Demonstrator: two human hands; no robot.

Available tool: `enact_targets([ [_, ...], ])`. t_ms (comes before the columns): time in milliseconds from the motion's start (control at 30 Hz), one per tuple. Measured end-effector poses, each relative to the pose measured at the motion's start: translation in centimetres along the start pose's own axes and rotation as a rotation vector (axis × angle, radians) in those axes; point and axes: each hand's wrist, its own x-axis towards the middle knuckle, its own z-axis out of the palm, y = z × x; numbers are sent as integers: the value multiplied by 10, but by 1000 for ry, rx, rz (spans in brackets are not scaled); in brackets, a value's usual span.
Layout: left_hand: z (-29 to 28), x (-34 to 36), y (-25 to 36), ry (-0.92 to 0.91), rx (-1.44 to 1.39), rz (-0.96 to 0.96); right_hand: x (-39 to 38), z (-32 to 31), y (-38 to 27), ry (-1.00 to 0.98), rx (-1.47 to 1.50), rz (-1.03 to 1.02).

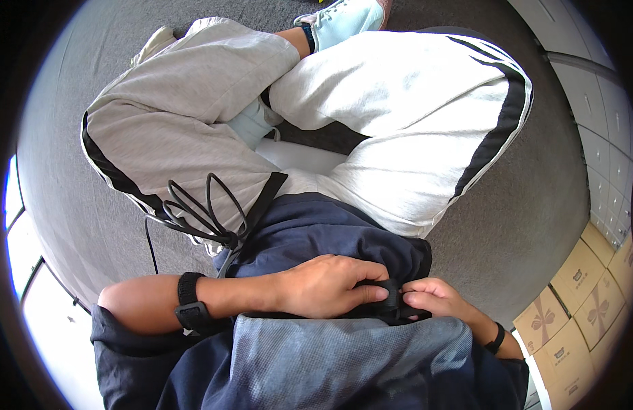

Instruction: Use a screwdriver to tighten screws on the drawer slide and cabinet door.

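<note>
Person was seen seated cross-legged on grey carpet floor point(77, 205), pale grey trousers point(193, 116) with black side stripes filling the upper middle of the view. A small black buckle point(391, 294) on a black strap was pinched at waist level, low centre of frame, over a dark navy garment point(316, 232) bunched in the lap. Left hand point(330, 287) was closed on the buckle from its left side, thumb and fingers wrapped on it; a black wristband point(191, 301) was worn on that forearm. Right hand point(432, 297) was closed on the buckle's right end, fingertips pressed to it, the two hands nearly touching. A second black band point(495, 338) was noted on the right wrist. Loops of black cable point(200, 212) were lying on the left thigh, just beside the navy garment's upper left edge, clear of both hands. A light blue shoe point(344, 20) was at the top edge. Brown cardboard boxes point(576, 301) were stacked along the lower right rim, well apart from the hands, with white cabinet fronts point(596, 116) up the right edge. Open carpet was left between the right knee and the boxes, and a wide bare strip along the left rim
</note>
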Motion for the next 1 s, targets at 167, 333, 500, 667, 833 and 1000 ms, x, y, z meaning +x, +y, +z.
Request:
enact_targets([
  [167, 0, 1, 2, -41, -27, -19, -15, 8, 18, 241, 166, -100],
  [333, 3, 4, 1, -19, -60, 69, -21, 14, 22, 302, 298, -216],
  [500, 5, 5, 2, 6, -35, -20, -13, 9, 13, 320, 249, -93],
  [667, 9, 9, 3, 142, 60, 62, 5, 7, 11, 141, -116, 49],
  [833, 12, 12, 1, 231, 41, 159, 7, 4, 11, 184, -265, 8],
  [1000, 11, 12, 2, 205, 70, 136, 11, 2, 17, 85, 129, 83],
])
